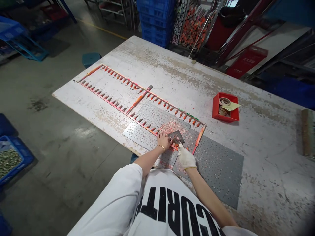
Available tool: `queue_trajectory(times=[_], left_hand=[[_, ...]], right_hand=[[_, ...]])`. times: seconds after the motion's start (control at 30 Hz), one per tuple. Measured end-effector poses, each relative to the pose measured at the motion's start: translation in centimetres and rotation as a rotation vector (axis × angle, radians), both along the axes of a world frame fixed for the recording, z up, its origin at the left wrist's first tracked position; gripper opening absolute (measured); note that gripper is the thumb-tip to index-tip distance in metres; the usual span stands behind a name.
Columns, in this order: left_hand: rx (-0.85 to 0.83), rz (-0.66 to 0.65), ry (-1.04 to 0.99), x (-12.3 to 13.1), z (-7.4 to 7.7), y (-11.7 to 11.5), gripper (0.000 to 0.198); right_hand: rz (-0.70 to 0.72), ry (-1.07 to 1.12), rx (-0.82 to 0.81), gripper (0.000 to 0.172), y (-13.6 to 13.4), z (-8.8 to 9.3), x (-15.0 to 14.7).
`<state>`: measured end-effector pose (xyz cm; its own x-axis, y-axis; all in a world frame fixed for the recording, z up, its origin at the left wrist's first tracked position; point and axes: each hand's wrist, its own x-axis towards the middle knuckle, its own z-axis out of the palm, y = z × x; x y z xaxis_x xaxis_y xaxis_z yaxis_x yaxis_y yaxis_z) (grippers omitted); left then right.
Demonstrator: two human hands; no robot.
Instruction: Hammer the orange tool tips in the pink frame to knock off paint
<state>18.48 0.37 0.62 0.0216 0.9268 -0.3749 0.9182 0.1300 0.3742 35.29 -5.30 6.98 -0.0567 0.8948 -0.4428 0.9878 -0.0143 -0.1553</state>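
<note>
A long paint-coated metal hanging rack (pixel 108 100) with rows of short pegs lies flat on the table. My bare left hand (pixel 163 141), a gold bracelet at its wrist, is closed on the rack's near rail. In a white knit glove, my right hand (pixel 186 157) grips a scraper whose dark flat blade (pixel 176 136) lies over that rail, close to my left fingers. The handle is mostly hidden by the glove. Pink and orange paint chips (pixel 172 127) are heaped around the blade. Under this end of the rack are grey dimpled plates (pixel 216 164).
A red box (pixel 225 114) with tape rolls and a yellow paper stands on the worn white table (pixel 265 141). Behind the table are stacked blue crates (pixel 155 23) and a red bin-like box (pixel 247 60). A blue crate of small pieces (pixel 14 157) is on the floor at left.
</note>
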Motion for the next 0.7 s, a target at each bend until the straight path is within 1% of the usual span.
queue_trajectory(times=[0.1, 0.27, 0.53, 0.7], left_hand=[[0.0, 0.005, 0.001, 0.0, 0.0, 0.0, 0.035], [-0.007, -0.002, -0.007, 0.0, 0.1, 0.0, 0.033], [-0.015, 0.012, -0.014, 0.0, 0.4, 0.0, 0.035], [-0.022, 0.014, -0.02, 0.1, 0.3, 0.1, 0.039]], right_hand=[[0.011, -0.007, -0.024, 0.041, 0.5, 0.2, -0.2], [-0.005, -0.015, 0.04, 0.044, 0.5, 1.3, -0.1], [0.03, -0.042, -0.02, 0.043, 0.6, 0.9, -0.4], [0.027, -0.043, 0.058, 0.046, 0.3, 1.8, -0.1]])
